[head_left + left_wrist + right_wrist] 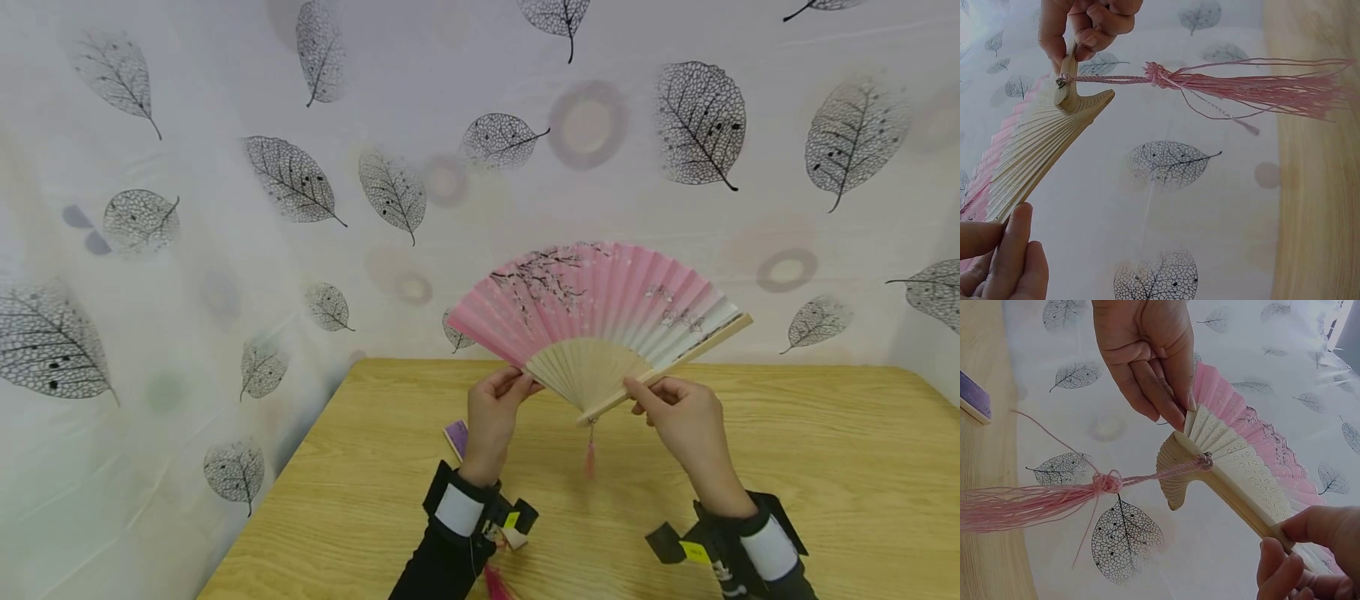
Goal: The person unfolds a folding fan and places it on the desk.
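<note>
A pink folding fan (592, 300) with a blossom print and pale wooden ribs stands spread wide above the table. My left hand (495, 417) pinches its left outer edge between thumb and fingers. On the right, my right hand (686, 417) grips the thick wooden guard stick (1241, 506). From the fan's pivot hangs a pink tassel (1260, 87), which also shows in the right wrist view. Both hands (1010, 262) (1316, 550) keep the fan up, off the tabletop.
A wooden table (825, 467) lies below, backed by a white cloth (450, 67) printed with leaves. A purple-faced item (456, 437) lies partly behind my left hand. Near my left wrist is another pink tassel (497, 583), its upper part hidden.
</note>
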Action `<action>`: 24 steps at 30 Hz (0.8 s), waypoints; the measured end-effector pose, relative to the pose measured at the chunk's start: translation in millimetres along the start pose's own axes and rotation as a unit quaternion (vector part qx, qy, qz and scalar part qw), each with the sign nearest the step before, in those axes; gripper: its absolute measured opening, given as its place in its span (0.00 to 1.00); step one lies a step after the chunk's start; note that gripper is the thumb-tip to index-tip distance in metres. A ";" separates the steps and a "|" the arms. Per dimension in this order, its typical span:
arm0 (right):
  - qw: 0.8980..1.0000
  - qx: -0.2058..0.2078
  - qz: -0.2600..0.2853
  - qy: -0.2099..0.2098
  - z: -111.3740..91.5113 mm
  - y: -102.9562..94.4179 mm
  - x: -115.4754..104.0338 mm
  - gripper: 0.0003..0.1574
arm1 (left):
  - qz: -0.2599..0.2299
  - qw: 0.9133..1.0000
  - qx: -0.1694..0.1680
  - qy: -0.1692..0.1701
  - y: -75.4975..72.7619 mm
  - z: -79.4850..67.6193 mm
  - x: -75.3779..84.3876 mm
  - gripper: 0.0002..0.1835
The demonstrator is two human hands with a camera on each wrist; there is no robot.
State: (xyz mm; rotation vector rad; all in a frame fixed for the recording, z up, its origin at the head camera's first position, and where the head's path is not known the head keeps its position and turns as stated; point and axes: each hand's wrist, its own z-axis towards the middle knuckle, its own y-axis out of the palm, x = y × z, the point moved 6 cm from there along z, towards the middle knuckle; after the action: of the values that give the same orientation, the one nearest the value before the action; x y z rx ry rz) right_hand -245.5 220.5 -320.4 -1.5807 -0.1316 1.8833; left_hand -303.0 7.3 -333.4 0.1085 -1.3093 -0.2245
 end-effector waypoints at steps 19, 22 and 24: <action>0.998 -0.033 0.027 0.041 4.5 1.5 7.3 0.34 | 0.002 1.000 0.008 -0.005 -1.3 0.1 1.3 0.14; 0.998 -0.039 0.030 0.046 4.9 1.0 7.2 0.34 | 0.000 1.000 0.011 -0.001 -1.5 -0.4 2.9 0.13; 0.998 -0.040 0.032 0.048 5.0 0.5 6.8 0.34 | 0.000 1.000 0.011 0.003 -1.5 -0.6 3.8 0.13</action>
State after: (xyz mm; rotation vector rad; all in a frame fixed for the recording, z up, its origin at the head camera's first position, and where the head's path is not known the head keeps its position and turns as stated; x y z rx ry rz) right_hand -250.5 225.4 -325.0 -1.7454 -0.1180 1.8678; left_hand -301.6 5.0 -330.3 0.1276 -1.3060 -0.2108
